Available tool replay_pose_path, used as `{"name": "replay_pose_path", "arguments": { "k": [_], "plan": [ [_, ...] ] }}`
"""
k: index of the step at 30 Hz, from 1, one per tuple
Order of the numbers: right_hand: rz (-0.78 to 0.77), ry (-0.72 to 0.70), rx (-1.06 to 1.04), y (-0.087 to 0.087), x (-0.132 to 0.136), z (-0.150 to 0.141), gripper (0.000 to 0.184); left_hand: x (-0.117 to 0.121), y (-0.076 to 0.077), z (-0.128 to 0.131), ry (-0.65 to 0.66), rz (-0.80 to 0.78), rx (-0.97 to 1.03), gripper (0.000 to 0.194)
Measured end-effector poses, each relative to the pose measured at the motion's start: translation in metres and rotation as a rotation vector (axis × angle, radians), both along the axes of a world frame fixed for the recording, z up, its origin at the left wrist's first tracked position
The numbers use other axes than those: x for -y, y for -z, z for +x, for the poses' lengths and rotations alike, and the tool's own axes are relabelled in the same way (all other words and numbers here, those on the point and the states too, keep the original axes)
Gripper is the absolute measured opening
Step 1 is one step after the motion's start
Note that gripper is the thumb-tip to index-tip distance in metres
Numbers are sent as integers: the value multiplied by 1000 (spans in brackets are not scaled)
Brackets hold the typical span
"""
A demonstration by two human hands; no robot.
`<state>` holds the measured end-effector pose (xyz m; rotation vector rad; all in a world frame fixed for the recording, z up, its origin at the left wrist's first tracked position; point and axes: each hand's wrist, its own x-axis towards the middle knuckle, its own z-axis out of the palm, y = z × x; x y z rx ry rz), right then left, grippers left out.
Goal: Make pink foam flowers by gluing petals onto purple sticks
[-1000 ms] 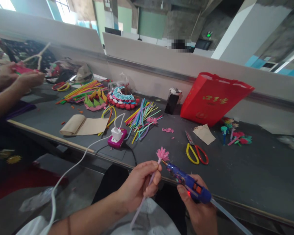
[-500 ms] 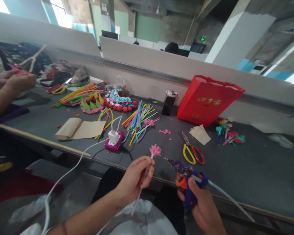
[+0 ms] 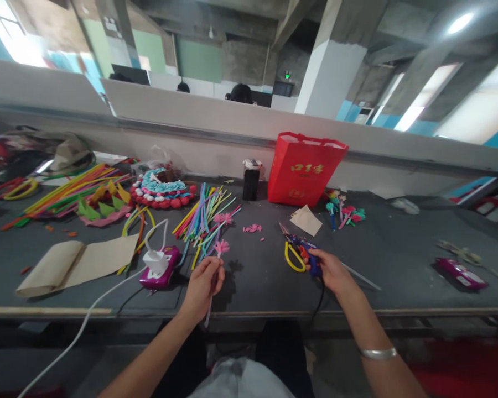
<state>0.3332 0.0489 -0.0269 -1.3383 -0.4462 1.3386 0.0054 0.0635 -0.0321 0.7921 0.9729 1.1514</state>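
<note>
A pink pipe-cleaner flower (image 3: 221, 247) on a pale stem is pinched in my left hand (image 3: 206, 284), its head upright above the fingers. My right hand (image 3: 326, 269) grips a blue glue gun (image 3: 314, 260) with an orange trigger. A clear glue stick (image 3: 363, 277) sticks out behind the gun. The gun is low at the tabletop, over the scissors (image 3: 294, 258), whose yellow handle shows while the red one is mostly hidden. Pink scraps (image 3: 252, 228) and another pink flower head (image 3: 223, 219) lie beyond my left hand.
Pipe cleaners (image 3: 207, 213) lie in a loose bunch. Near my left arm are a purple power socket (image 3: 161, 269) with a white charger and brown paper (image 3: 78, 262). A red bag (image 3: 307, 168), a dark bottle (image 3: 252, 181) and finished flowers (image 3: 346, 213) stand or lie further back.
The view has turned right, and the other person's hands have left it. My right hand has moved the glue gun forward and down over the scissors. My left hand still holds the flower.
</note>
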Motion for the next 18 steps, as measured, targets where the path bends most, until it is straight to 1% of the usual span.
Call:
{"name": "replay_pose_path", "arguments": {
  "k": [5,9,11,15,18],
  "plan": [
    [-42,-62,68,3,-21,10,15,1,8,-1,57,47,-32,27],
    [-74,-94,183,4,-32,13,32,4,12,-6,77,71,-27,24],
    [-109,-118,255,5,-35,15,37,4,14,-7,73,93,-38,23],
    [-197,-156,401,5,-40,16,32,3,16,-6,47,124,-26,25],
    [-257,-191,505,4,-43,15,32,2,16,-7,49,121,-2,28]
  ]
}}
